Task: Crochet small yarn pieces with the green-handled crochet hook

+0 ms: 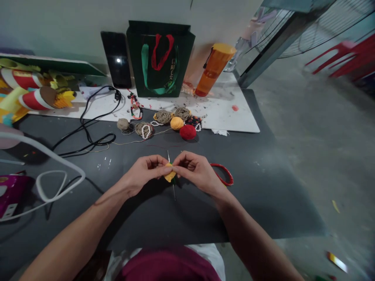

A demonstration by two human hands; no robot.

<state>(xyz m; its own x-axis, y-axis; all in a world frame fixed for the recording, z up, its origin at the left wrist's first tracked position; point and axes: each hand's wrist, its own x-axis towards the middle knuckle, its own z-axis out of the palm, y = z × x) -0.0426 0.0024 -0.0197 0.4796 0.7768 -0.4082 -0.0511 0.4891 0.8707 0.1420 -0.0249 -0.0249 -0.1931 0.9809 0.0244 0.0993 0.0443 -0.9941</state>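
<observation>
Left hand [148, 171] and right hand [195, 171] meet above tabletop [199, 222], fingers of both pinching small yellow piece [169, 176] between them. Thin metal rod [174, 193] shows above and below hands; cannot tell whether held. Red ring [230, 177] lies just beside right wrist. Yellow yarn ball [177, 123] and red yarn ball [188, 132] sit beyond hands, side by side.
</observation>
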